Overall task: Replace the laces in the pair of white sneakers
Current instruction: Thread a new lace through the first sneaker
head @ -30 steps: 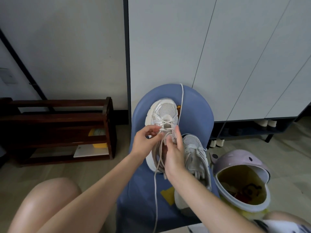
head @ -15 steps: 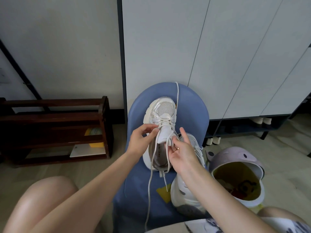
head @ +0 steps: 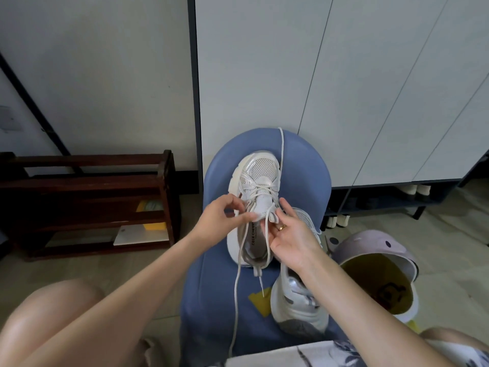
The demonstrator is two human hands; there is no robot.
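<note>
The light here is soft and even, daylight-like, and rather cool; nothing is blown out. It seems to fall from my right, since the cabinet doors point(head: 370, 88) read pale and bright while the wooden rack point(head: 87, 197) on my left sinks into deep shadow, its shelves nearly black. My forearms throw only faint shadows on the blue chair point(head: 211, 287). A mild sheen sits on my left knee point(head: 47, 313). The wide lens bends straight lines: the cabinet seams fan outward and the dark post point(head: 194, 88) leans. The centre is sharp; my right hand point(head: 293, 239) looks slightly soft, and the corners smear.
</note>
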